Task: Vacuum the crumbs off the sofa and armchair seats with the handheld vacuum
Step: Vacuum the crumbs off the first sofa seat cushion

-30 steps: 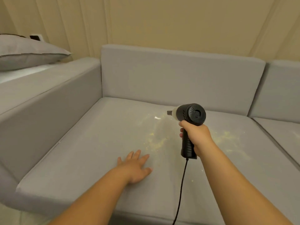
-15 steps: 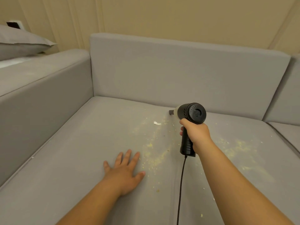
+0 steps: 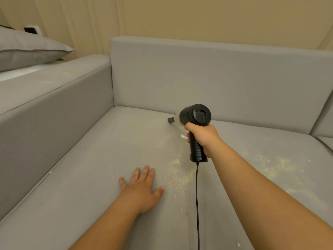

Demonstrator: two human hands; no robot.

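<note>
My right hand (image 3: 204,137) grips the handle of a black handheld vacuum (image 3: 195,117). Its nozzle points left and down, near the back of the grey sofa seat (image 3: 108,159). A black cord (image 3: 197,204) hangs from the handle toward me. My left hand (image 3: 141,188) rests flat on the seat with fingers spread. Yellow crumbs (image 3: 177,175) lie scattered between my hands. A second patch of crumbs (image 3: 277,164) spreads to the right of my right arm. A small white scrap (image 3: 183,136) lies just left of the handle.
The sofa armrest (image 3: 45,105) rises along the left, and the back cushion (image 3: 216,78) stands behind the seat. A grey pillow (image 3: 27,49) lies beyond the armrest. A second seat cushion (image 3: 327,141) begins at the far right.
The vacuum has moved farther back on the seat, its nozzle past the white scrap. The view has shifted, showing more of the armrest and pillow. My left hand stays flat.
</note>
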